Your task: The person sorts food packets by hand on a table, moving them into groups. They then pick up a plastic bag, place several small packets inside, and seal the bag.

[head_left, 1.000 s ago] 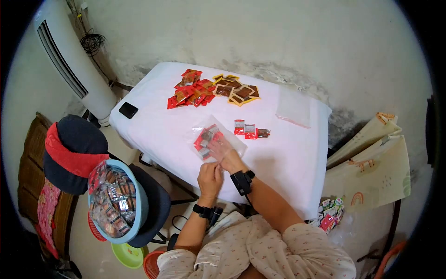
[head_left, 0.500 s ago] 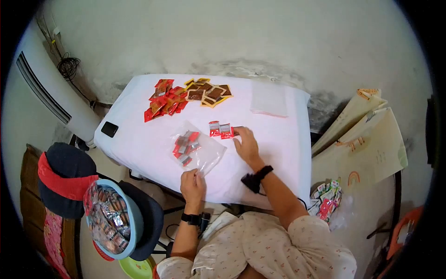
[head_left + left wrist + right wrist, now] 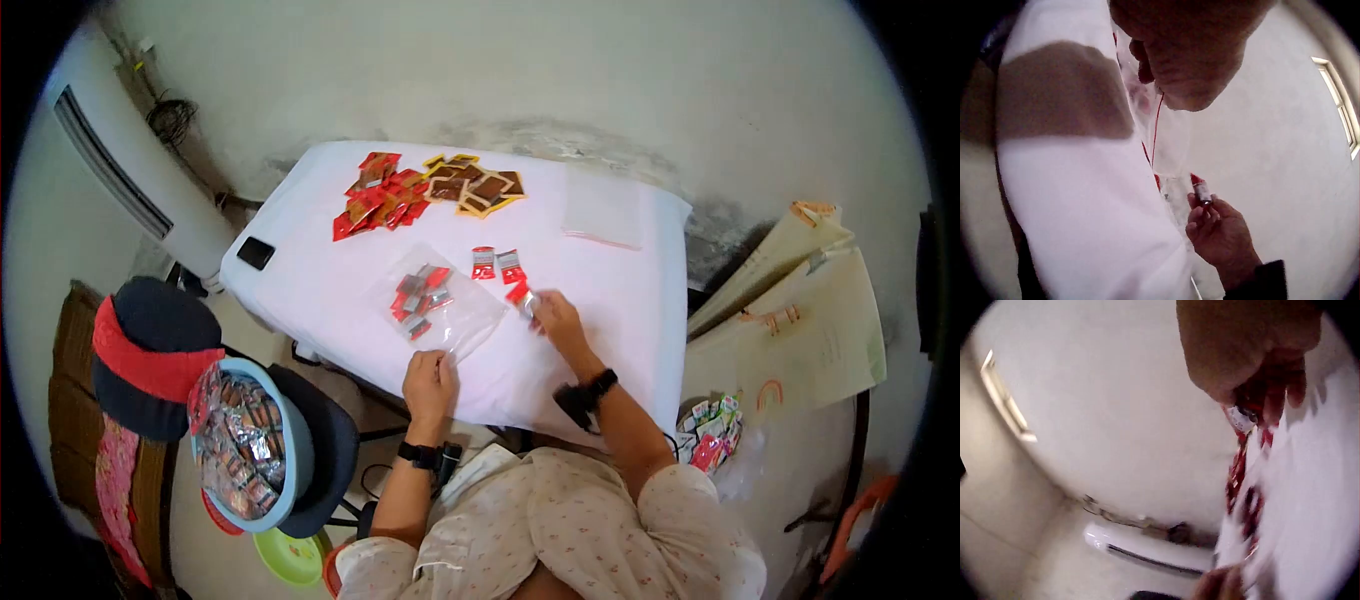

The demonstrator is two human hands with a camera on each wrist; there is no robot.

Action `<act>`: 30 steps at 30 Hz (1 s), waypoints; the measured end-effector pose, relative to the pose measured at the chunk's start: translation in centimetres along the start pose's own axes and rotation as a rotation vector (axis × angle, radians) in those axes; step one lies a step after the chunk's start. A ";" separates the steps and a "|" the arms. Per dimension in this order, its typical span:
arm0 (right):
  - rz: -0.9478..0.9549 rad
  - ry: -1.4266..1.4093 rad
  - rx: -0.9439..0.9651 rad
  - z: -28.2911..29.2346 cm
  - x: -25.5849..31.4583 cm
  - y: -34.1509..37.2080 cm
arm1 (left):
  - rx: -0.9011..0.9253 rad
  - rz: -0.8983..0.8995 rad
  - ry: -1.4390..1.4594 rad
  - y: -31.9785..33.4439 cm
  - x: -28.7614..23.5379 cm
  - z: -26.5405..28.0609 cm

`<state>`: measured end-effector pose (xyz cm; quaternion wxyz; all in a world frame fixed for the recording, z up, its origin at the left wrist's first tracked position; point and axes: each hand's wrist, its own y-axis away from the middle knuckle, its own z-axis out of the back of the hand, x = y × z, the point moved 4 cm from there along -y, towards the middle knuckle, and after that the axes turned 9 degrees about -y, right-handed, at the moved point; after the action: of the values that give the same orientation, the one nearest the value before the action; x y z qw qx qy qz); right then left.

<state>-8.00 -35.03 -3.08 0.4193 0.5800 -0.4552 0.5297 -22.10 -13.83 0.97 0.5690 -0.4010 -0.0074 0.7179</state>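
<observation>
My left hand (image 3: 430,385) pinches the near edge of a clear plastic bag (image 3: 470,322) lying on the white-covered table. Several small red and grey packets (image 3: 420,295) show through the bag. To the right of the bag, my right hand (image 3: 560,322) holds another small red packet (image 3: 522,295) between fingers and thumb, above the cloth. The left wrist view shows this right hand (image 3: 1219,234) with the packet upright in its fingertips. Just beyond, two similar packets (image 3: 497,264) lie side by side on the table.
Red packets (image 3: 385,200) and yellow-edged brown packets (image 3: 480,187) are heaped at the back. Flat clear bags (image 3: 603,212) lie at the back right, a phone (image 3: 256,253) at the left. A blue tub (image 3: 302,450) of packets stands on a chair to the left.
My right hand has left the bag, moved right to the loose packets and picked up the rightmost one, now drawn slightly toward me. The left hand stays at the bag's near edge.
</observation>
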 end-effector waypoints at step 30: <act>-0.496 -1.004 0.414 -17.7 -2.6 -1.3 | -0.141 0.037 0.169 0.3 0.8 -0.3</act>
<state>-10.91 -17.40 -4.14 0.1422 0.9181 -0.3361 0.1547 -22.19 -13.43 0.12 0.5245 -0.4993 -0.0025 0.6897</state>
